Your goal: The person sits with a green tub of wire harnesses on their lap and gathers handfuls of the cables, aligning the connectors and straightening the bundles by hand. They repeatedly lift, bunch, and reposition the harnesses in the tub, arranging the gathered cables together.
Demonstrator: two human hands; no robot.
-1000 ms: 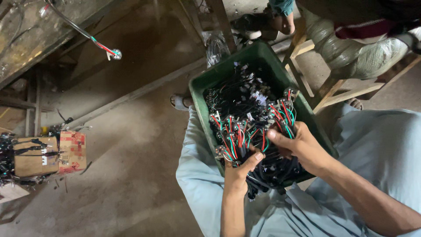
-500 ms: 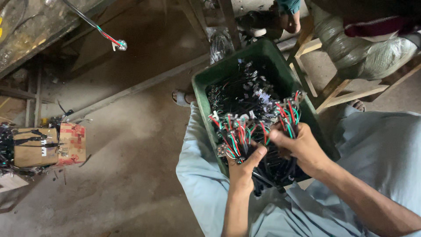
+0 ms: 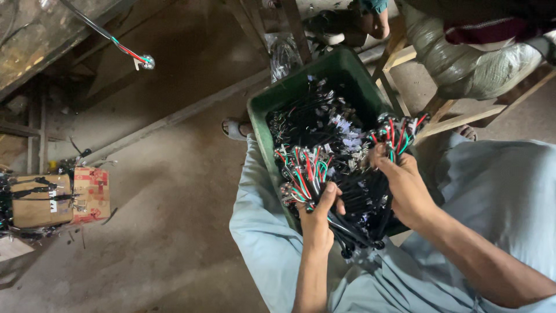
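Deep green plastic crate (image 3: 341, 69) on lap, filled with black cable bundles. Left hand (image 3: 318, 217) grips red-green-white wire bundle (image 3: 301, 174) at crate's near-left edge; right hand (image 3: 405, 185) clasps second bundle (image 3: 397, 128) at crate's right rim.

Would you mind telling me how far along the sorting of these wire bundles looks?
Done: nothing visibly set aside. In hand: the left hand grips one bundle of red, green and black wires, and the right hand holds another bundle. Left: the green crate on the lap remains heaped with wires.
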